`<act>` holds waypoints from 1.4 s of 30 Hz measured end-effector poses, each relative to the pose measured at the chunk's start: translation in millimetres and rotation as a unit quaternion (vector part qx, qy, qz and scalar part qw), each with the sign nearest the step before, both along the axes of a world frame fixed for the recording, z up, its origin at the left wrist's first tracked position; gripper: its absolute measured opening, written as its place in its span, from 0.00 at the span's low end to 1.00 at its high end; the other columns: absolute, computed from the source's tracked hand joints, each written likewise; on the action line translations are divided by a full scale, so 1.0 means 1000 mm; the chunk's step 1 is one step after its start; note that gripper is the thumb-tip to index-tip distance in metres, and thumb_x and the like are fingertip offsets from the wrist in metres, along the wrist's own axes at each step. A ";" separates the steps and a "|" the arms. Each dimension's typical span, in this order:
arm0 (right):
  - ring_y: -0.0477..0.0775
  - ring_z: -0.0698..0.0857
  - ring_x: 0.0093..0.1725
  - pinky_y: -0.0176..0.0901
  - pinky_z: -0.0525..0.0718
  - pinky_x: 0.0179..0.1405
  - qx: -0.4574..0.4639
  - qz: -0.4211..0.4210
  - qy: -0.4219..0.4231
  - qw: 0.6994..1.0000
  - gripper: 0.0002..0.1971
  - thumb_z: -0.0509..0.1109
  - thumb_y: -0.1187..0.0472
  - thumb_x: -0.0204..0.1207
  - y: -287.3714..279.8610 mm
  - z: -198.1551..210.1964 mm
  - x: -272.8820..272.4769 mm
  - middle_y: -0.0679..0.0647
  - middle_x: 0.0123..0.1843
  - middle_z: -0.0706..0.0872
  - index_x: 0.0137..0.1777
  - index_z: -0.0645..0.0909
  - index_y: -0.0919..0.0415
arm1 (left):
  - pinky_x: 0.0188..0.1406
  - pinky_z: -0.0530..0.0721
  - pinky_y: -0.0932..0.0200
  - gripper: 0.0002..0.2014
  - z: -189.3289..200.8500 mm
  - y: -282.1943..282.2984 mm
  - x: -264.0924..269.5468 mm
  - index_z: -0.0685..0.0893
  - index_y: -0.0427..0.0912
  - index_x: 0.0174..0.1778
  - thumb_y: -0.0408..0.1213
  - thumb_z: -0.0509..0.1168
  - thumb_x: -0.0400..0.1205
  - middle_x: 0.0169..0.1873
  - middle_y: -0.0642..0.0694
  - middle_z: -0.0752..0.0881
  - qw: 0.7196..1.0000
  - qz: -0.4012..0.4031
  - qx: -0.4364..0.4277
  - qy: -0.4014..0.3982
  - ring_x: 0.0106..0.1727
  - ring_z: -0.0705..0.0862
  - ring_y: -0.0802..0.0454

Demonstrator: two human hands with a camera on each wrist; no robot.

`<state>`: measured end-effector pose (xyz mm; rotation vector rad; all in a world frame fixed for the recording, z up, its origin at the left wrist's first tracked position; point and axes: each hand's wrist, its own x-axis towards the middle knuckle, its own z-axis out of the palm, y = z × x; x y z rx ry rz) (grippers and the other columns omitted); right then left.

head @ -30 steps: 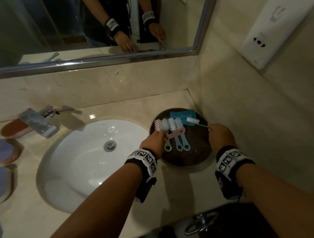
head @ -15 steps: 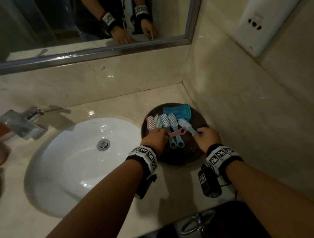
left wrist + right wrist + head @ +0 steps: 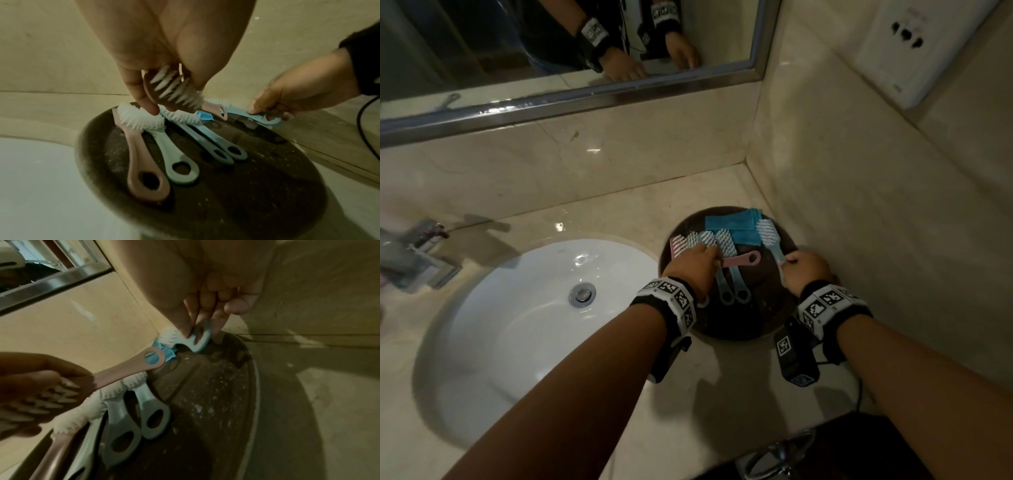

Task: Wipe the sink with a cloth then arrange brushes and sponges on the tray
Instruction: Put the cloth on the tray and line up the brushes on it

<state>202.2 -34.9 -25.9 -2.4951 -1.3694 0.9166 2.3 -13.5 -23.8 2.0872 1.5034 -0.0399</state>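
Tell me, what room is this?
Most likely a bathroom: a white sink is set in a stone counter, with a tap beside it and a mirror on the wall above.

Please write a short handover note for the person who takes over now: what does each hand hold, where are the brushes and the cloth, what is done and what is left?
Left hand: grips a pink brush by its bristle head, above the tray.
Right hand: pinches the handle of a light blue brush at the tray's right side.
Four brushes lie side by side on the tray: pink, pale green, two blue.
Blue cloth lies at the tray's back.
Left: lay both held brushes in the row.
Sponges: none seen.
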 end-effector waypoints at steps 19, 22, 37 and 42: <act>0.58 0.86 0.54 0.31 0.71 0.47 0.119 0.200 0.039 0.972 0.09 0.70 0.66 0.74 0.003 0.002 -0.003 0.60 0.51 0.90 0.51 0.88 0.66 | 0.71 0.72 0.47 0.19 0.012 0.034 0.026 0.75 0.48 0.72 0.44 0.58 0.84 0.67 0.43 0.74 0.993 -0.110 0.035 -0.002 0.70 0.71 0.43; 0.63 0.85 0.55 0.37 0.77 0.49 0.102 0.139 0.044 0.984 0.09 0.67 0.67 0.75 0.009 -0.002 -0.003 0.64 0.53 0.89 0.50 0.87 0.68 | 0.72 0.71 0.44 0.25 0.007 0.031 0.016 0.68 0.50 0.77 0.47 0.61 0.82 0.73 0.44 0.68 0.997 -0.026 0.073 -0.006 0.74 0.67 0.41; 0.64 0.84 0.58 0.47 0.81 0.62 0.030 0.065 0.013 0.997 0.12 0.66 0.61 0.76 0.021 -0.017 -0.018 0.65 0.58 0.87 0.54 0.84 0.67 | 0.82 0.55 0.41 0.36 -0.026 0.002 0.001 0.57 0.52 0.81 0.49 0.66 0.79 0.83 0.47 0.53 0.994 -0.034 0.051 0.094 0.84 0.53 0.45; 0.64 0.84 0.60 0.45 0.79 0.63 0.034 0.077 0.003 0.996 0.13 0.66 0.61 0.76 0.019 -0.005 -0.019 0.65 0.59 0.86 0.54 0.85 0.69 | 0.82 0.55 0.39 0.34 -0.017 0.003 0.001 0.59 0.52 0.80 0.46 0.66 0.79 0.83 0.47 0.54 0.996 -0.017 0.036 0.078 0.84 0.54 0.46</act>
